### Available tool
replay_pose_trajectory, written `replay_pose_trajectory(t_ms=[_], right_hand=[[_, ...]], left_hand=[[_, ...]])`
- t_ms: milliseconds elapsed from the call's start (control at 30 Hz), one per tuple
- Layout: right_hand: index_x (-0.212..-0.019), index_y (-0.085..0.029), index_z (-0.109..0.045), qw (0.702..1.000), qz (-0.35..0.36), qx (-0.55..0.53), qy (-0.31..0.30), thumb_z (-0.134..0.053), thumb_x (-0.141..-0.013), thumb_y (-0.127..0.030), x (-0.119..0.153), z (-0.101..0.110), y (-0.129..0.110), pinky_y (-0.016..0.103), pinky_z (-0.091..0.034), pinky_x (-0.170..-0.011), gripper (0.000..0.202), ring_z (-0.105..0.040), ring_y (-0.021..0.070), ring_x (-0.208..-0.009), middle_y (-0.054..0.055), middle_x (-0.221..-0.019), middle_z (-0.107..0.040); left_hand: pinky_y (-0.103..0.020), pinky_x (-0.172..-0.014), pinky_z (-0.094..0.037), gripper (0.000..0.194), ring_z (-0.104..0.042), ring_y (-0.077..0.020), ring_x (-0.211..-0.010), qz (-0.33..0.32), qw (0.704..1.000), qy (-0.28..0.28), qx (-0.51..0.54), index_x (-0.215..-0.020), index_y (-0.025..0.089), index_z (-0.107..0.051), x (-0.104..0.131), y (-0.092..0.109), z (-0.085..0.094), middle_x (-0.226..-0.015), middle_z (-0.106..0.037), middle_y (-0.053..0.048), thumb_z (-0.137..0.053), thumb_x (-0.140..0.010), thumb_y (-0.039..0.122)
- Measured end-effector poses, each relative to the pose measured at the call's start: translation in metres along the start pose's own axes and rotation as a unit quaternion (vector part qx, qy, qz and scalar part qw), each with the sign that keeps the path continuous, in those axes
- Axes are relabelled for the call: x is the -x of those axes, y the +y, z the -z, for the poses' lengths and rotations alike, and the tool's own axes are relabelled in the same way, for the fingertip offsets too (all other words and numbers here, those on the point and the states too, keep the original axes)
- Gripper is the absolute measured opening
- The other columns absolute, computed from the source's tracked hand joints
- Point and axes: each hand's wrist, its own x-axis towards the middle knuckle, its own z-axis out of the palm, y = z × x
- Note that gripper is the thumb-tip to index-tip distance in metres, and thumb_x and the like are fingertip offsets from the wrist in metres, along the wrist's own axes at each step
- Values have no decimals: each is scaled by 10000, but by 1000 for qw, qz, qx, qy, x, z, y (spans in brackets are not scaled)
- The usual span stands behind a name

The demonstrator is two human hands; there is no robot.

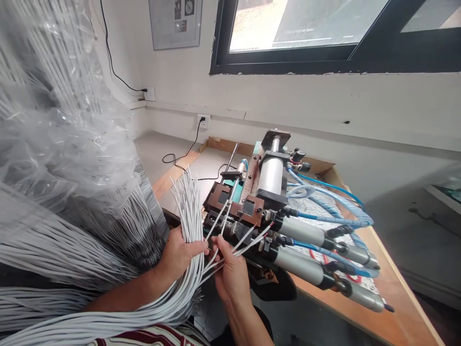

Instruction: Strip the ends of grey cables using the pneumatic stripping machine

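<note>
My left hand (182,254) is wrapped round a thick bundle of grey-white cables (190,211), whose cut ends point up and away from me. Between the fingers of my right hand (230,266) are a few single cables (248,245) drawn out of that bundle. Some of these loose ends reach toward the machine, and red wire shows at a couple of their tips. Just beyond both hands stands a pneumatic machine (272,175) with metal cylinders and brown blocks. The bundle's long tail runs back across my lap to the lower left.
Large stacks of grey cables (65,245), partly wrapped in clear plastic (72,144), crowd the left side. Blue air hoses (334,211) loop on the right of the wooden-edged bench (389,259). A black power cord runs to a wall socket (203,121) behind.
</note>
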Motion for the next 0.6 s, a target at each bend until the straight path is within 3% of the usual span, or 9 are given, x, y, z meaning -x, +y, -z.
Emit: replay_pose_trajectory(t_ms=[100,267,433,600], right_hand=[[-601,-127,-675,1000,-21,-11,-8,-809,-472,-347,-1,-2,-3,225,-386,-474,289,-445,82,-446,-23,-504,-534],[-695,-146,-684,994,-71,-9,-89,-801,-506,-360,0,-1,-1,199,-370,-494,308,-470,77,-483,-35,-518,-541],[-659,-151,-666,999,30,18,-35,-780,-546,-358,4,3,9,194,-351,-506,262,-454,71,-514,-26,-571,-574],[-637,-141,-652,999,41,-12,-9,-779,-535,-339,4,4,8,196,-325,-452,255,-392,62,-456,-49,-504,-491]], left_hand=[[-267,-568,-479,139,-581,-154,-564,7,1000,-2,12,-723,141,-555,-1,1,-1,-606,-577,25,-630,-606,150],[-262,-599,-460,249,-568,-159,-615,-9,1000,0,-22,-836,127,-612,-2,1,1,-648,-615,9,-643,-590,137],[-260,-782,-444,358,-574,-173,-823,-39,999,-6,7,-946,145,-629,2,6,2,-876,-656,-12,-686,-592,162],[-271,-635,-486,208,-589,-155,-608,-1,999,-6,36,-817,138,-618,4,5,1,-638,-633,6,-663,-636,229]])
